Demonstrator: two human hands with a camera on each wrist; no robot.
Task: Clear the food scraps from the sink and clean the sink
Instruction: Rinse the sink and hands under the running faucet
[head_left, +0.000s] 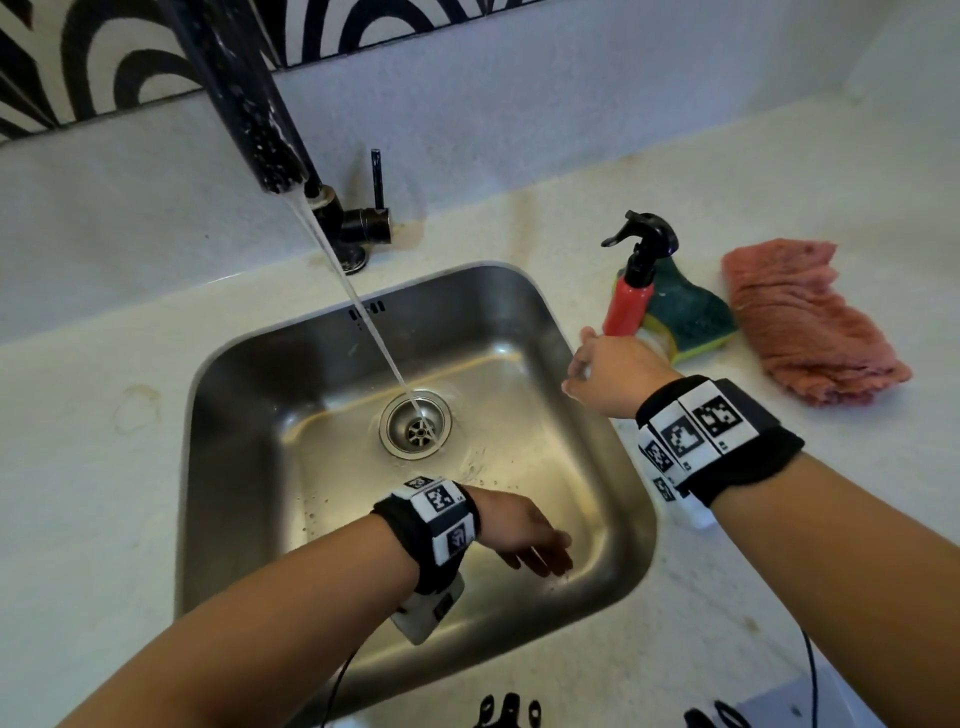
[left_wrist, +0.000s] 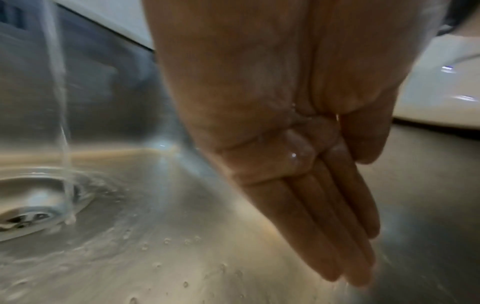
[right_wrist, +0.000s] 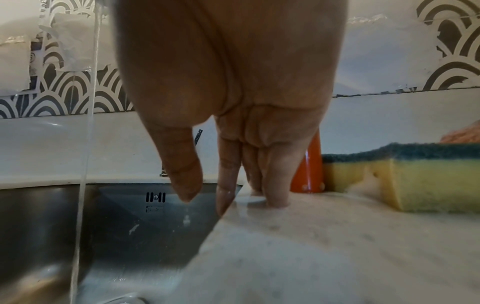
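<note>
A steel sink (head_left: 249, 395) is set in a pale counter, with water running from the black tap (head_left: 244, 104) straight into the drain (head_left: 415, 427). My left hand (head_left: 540, 545) is inside the basin near the front right corner, fingers straight and together, wet, holding nothing; its fingers (left_wrist: 324, 216) hang just above the wet bottom (left_wrist: 155, 257). At the sink's right rim my right hand (head_left: 587, 364) is open, its fingertips (right_wrist: 278, 193) resting on the counter edge (right_wrist: 311, 236). No food scraps show in the basin.
Just beyond my right hand stand a red spray bottle (head_left: 631, 296) with a black trigger and a yellow-green sponge (head_left: 691, 322). A pink cloth (head_left: 810, 322) lies further right. The tap lever (head_left: 375, 179) stands behind the sink. A patterned wall backs the counter.
</note>
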